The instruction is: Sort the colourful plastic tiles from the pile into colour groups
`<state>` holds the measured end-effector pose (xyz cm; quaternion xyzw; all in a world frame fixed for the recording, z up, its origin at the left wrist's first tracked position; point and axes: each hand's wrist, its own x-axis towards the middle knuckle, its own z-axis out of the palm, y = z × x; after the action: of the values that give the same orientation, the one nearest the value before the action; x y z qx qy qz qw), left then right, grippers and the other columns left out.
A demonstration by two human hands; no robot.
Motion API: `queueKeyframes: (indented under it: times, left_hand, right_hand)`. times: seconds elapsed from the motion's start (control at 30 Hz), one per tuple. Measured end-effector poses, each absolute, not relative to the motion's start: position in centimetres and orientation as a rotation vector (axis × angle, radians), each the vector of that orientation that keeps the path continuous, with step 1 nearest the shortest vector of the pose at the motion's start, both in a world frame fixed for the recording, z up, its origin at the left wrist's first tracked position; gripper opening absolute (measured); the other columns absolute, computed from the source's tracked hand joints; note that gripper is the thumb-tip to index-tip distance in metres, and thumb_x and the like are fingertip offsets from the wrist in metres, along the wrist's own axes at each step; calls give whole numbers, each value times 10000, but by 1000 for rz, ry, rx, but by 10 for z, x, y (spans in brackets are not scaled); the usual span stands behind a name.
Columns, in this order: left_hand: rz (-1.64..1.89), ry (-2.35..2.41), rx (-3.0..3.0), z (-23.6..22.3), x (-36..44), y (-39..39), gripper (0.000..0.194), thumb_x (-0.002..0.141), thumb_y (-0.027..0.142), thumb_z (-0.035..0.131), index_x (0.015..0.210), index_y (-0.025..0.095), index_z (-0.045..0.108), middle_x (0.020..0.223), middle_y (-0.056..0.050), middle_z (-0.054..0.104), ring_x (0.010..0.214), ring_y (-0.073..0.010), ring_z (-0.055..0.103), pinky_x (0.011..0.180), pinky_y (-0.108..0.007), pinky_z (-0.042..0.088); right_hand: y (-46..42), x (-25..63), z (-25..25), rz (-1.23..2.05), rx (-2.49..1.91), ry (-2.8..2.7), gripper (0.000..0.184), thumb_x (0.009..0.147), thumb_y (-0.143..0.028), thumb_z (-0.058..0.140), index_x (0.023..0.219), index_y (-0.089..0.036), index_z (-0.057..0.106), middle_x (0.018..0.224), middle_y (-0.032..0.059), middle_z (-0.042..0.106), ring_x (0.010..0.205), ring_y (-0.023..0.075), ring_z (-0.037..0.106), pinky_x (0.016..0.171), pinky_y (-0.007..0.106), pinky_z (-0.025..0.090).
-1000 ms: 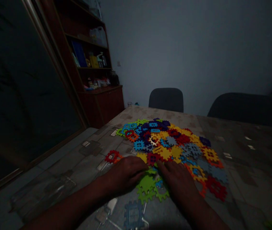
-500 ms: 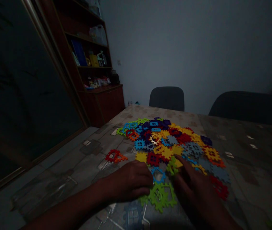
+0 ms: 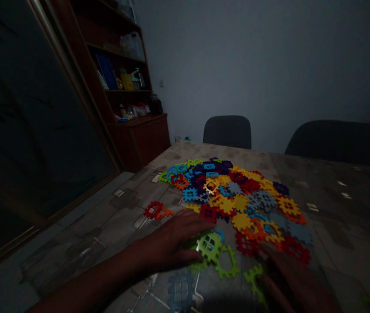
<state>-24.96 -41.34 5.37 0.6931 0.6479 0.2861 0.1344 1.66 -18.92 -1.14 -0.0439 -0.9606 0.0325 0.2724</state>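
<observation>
My left hand [image 3: 180, 241] reaches over joined green toothed tiles near the table's front. Its fingers and thumb are on either side of the edge of a green window tile [image 3: 210, 247], which it grips. A green open-frame tile [image 3: 219, 270] is attached to the lower right of that tile. My right hand [image 3: 291, 278], partly lost in the dark, is at the lower right with a separate green toothed tile [image 3: 253, 276] at its thumb side; the fingertips are hard to make out. Part of a blue tile [image 3: 219, 234] shows behind the green ones.
Beyond my hands spreads a pile of toothed tiles [image 3: 227, 203] in several colours. Red and orange tiles [image 3: 154, 210] lie apart on the left. A clear-looking window tile [image 3: 181, 289] lies at the front. Two chairs [image 3: 227, 132] stand behind the table, a shelf cabinet [image 3: 139, 137] at the back left.
My right hand has moved down and right with the green tile, uncovering red and yellow tiles. My left fingers have stretched forward, and the joined green tiles have shifted and tilted.
</observation>
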Motion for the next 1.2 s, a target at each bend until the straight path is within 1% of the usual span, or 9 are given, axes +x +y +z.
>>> queueKeyframes:
  times: [0.07, 0.13, 0.27, 0.4, 0.57, 0.7, 0.83, 1.07, 1.2]
  left_hand:
    - [818, 1963, 1913, 64, -260, -419, 533, 972, 412, 657, 1457, 338, 451, 1416, -73, 567, 1286, -287, 511, 1108, -489, 393]
    - [814, 1926, 1826, 72, -268, -424, 511, 947, 434, 683, 1414, 308, 517, 1380, -81, 594, 1244, -291, 554, 1070, -475, 432]
    - [763, 1581, 1818, 78, -265, -426, 553, 902, 517, 719, 1371, 257, 585, 1306, -83, 659, 1173, -260, 623, 1032, -393, 468]
    - [633, 1496, 1888, 76, -260, -423, 470, 921, 464, 713, 1325, 240, 624, 1274, -99, 682, 1174, -267, 623, 1051, -398, 447]
    - [539, 1930, 1790, 79, -280, -431, 397, 911, 266, 714, 1295, 248, 615, 1251, -85, 672, 1130, -266, 625, 989, -404, 469]
    - [455, 2135, 1739, 79, -292, -438, 420, 900, 271, 719, 1302, 232, 605, 1243, -80, 658, 1118, -270, 633, 971, -382, 477]
    - [443, 2234, 1795, 75, -286, -437, 418, 913, 254, 699, 1316, 238, 588, 1303, -96, 623, 1158, -289, 606, 998, -425, 469]
    - [582, 1804, 2006, 77, -261, -420, 437, 907, 326, 734, 1311, 258, 582, 1289, -84, 647, 1221, -286, 559, 1101, -454, 375]
    - [551, 1731, 2030, 71, -253, -414, 411, 937, 315, 698, 1326, 291, 568, 1259, -63, 659, 1210, -279, 558, 1126, -494, 325]
  right_hand:
    - [-197, 6, -20, 13, 70, -2586, 470, 927, -246, 550, 1396, -257, 525, 1220, 49, 738, 1035, 195, 723, 831, 288, 587]
    - [-208, -7, -32, -32, 253, -2565, 396, 908, -239, 559, 1300, -284, 589, 1176, 1, 754, 984, 160, 721, 819, 266, 556]
    - [-226, -23, -48, -82, 314, -2541, 260, 926, -286, 564, 1173, -315, 637, 1154, -54, 757, 921, 146, 700, 803, 297, 494]
    - [-219, -22, -44, -167, 328, -2590, 376, 871, -279, 624, 1247, -304, 617, 1157, -48, 753, 933, 139, 683, 825, 295, 471]
    - [-209, -17, -42, -147, 354, -2567, 409, 844, -242, 642, 1247, -307, 619, 1129, -55, 758, 894, 125, 684, 809, 279, 471]
    - [-211, -15, -42, -134, 333, -2583, 392, 840, -185, 596, 1212, -303, 632, 1100, -52, 764, 868, 120, 687, 791, 271, 476]
    - [-214, -15, -43, -110, 316, -2585, 441, 816, -144, 579, 1228, -294, 627, 1086, -31, 765, 867, 131, 687, 787, 277, 482]
    - [-215, -17, -43, -106, 282, -2596, 494, 757, -91, 553, 1200, -299, 625, 1081, -49, 763, 840, 135, 689, 778, 293, 486]
    - [-214, -15, -41, -125, 305, -2587, 503, 755, -89, 531, 1205, -295, 618, 1091, -62, 764, 847, 128, 696, 785, 289, 483]
